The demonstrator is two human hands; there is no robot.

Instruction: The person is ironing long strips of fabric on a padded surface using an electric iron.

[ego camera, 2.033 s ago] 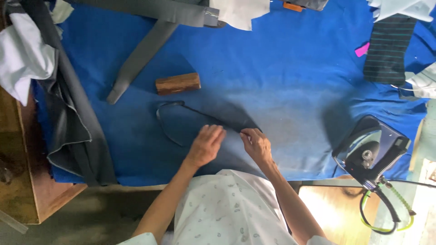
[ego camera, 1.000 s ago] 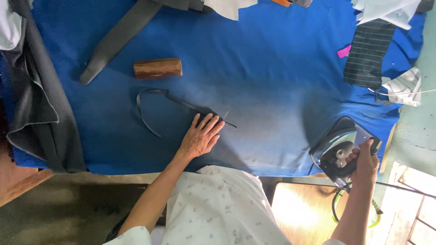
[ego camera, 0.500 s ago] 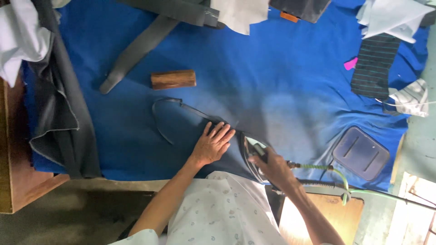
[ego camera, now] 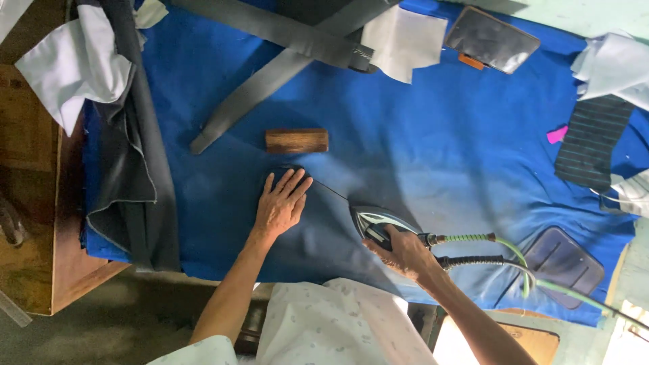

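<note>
Right hand is clamped around the handle of a steam iron; fingers wrap the grip, soleplate down on the blue cloth covering the bench. The iron sits near the front edge of the bench, just right of the left hand. Its pointed nose aims up-left toward the left hand's fingertips, heel back toward the wrist. Long axis runs diagonally, nose upper left, hoses lower right. A green-wrapped hose and a dark cable leave the heel and trail right, past a dark iron rest pad.

Left hand lies flat and open, fingers spread, pressing on a thin dark strip of fabric that runs from under the fingers toward the iron's nose. It grips nothing, only holds the strip down.

Handling, by judgement: the iron looks heavy and rigid, probably hot at the plate, so the handle is the only sensible hold; the hoses likely drag at the heel. The strip looks light, limp and narrow, easy to shift or bunch, best pinned flat rather than pinched. Its long axis follows the same diagonal as the iron.

Nearby: a wooden block just above the left hand, long grey fabric bands crossing the top, dark cloth heaped at the left edge, striped fabric at right.
</note>
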